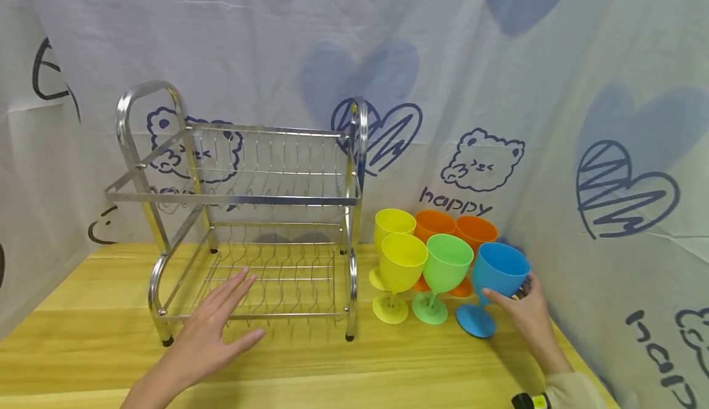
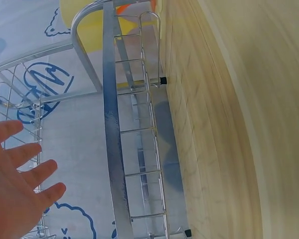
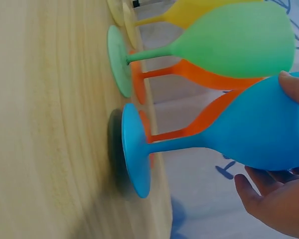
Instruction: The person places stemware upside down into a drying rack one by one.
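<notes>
The right hand (image 1: 527,315) grips the blue goblet (image 1: 494,278) by its bowl.

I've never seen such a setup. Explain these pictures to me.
No machine here, just a person working. The wide picture comes from a camera worn on the head; the others come from cameras on each wrist. On the yellowish wooden table stand a silvery two-tier metal wire rack, two yellow goblets, two orange goblets and a pale green goblet, all stemmed. The bare right hand holds a stemmed blue goblet. The bare left hand is near the rack and holds nothing.
</notes>
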